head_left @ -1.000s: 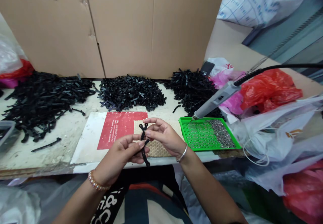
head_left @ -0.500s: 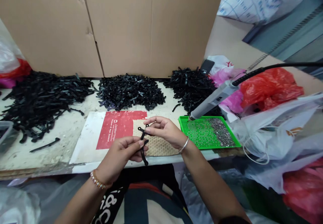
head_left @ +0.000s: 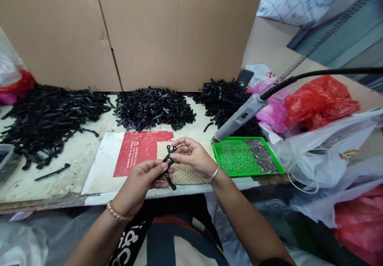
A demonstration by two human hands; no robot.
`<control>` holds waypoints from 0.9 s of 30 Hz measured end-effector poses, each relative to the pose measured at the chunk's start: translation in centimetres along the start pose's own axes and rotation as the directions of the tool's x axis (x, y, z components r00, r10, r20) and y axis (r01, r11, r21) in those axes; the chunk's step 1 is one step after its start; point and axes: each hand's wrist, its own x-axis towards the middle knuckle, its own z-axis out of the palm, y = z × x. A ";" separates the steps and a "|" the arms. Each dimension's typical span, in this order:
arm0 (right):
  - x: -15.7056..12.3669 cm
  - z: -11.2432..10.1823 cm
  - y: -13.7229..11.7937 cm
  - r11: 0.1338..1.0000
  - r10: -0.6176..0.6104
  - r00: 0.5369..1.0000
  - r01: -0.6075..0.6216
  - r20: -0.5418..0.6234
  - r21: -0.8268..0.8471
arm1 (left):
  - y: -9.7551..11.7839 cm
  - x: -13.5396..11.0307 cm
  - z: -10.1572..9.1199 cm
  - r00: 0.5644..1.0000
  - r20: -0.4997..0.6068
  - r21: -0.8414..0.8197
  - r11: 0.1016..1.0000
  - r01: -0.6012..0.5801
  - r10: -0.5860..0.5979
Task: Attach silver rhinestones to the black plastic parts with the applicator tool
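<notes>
My left hand (head_left: pixel 149 173) is closed, pinching slim black strips (head_left: pixel 171 183) with rounded, holed ends. The strips cross each other near my fingertips, and one end points down toward me. My right hand (head_left: pixel 196 159) is closed on the upper part of the same strips with thumb and fingers. Part of the strips is hidden by my fingers. Beneath them lies a tan honeycomb-patterned pad (head_left: pixel 191 175). To the right hangs a grey electric screwdriver (head_left: pixel 239 117), its tip over the left corner of a green tray (head_left: pixel 220 169) holding small metal screws (head_left: pixel 261 156).
Piles of black strips lie at the left (head_left: pixel 50 118), in the middle (head_left: pixel 155 108) and at the right (head_left: pixel 221 98) before a large cardboard sheet (head_left: pixel 143 30). A loose strip (head_left: pixel 53 171) lies front left. Red plastic bags (head_left: pixel 321 102) and a black cable (head_left: pixel 329 72) are on the right.
The screwdriver has swung left, toward the tray's corner. My hands have shifted slightly, and the crossed strips have turned a little, with their upper ends spread apart.
</notes>
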 end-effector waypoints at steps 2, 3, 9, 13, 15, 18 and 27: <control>-0.1 0.0 0.1 1.000 -0.019 1.000 0.019 -0.005 -0.008 | -0.1 0.0 0.1 1.000 0.003 -0.012 1.000 0.006 -0.006; -0.1 0.0 0.2 1.000 -0.024 1.000 0.024 -0.009 -0.012 | -0.1 -0.1 0.1 1.000 0.003 -0.018 1.000 0.010 -0.009; -0.2 0.4 0.8 0.998 -0.059 0.998 0.058 -0.031 -0.031 | -0.1 0.0 0.1 1.000 -0.006 -0.043 0.999 0.016 -0.017; -0.1 0.7 1.1 0.995 -0.089 0.995 0.087 -0.037 -0.038 | 0.0 0.0 0.0 1.000 -0.020 -0.049 0.999 0.017 -0.018; 0.0 0.8 1.0 0.994 -0.098 0.994 0.097 -0.039 -0.042 | 0.1 0.0 0.0 1.000 -0.013 -0.057 0.998 0.021 -0.021; 0.1 0.9 0.9 0.994 -0.103 0.994 0.102 -0.036 -0.046 | 0.1 0.0 -0.1 1.000 -0.001 -0.076 0.997 0.019 -0.019; 0.1 1.2 1.3 0.995 -0.100 0.994 0.099 -0.053 -0.023 | 0.1 -0.1 -0.2 1.000 -0.006 -0.055 0.998 -0.009 0.009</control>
